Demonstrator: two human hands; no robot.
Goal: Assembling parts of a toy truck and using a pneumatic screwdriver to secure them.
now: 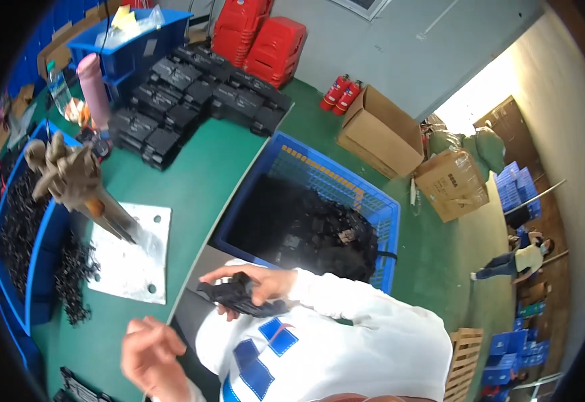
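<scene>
My right hand (270, 282) is closed around a black plastic part (235, 295), held in front of my white top beside the table edge. Over the green table (195, 201), at the lower left, my left hand (150, 355) hovers with loosely bent fingers and nothing visible in it. Another black plastic part (81, 387) lies close to it at the lower rim. Farther up, a metal plate with holes (148, 258) rests on the table. A tool wrapped in beige glove-like material (71, 171) hangs over that plate, its metal end pointing down.
A blue bin (21, 248) and a loose pile (74, 281) hold small black pieces at left. Black cases (171, 100) are stacked at the back. A blue crate (386, 221) with dark parts stands right of the table. Beyond are cartons (383, 130), fire extinguishers (339, 94) and a person (523, 258).
</scene>
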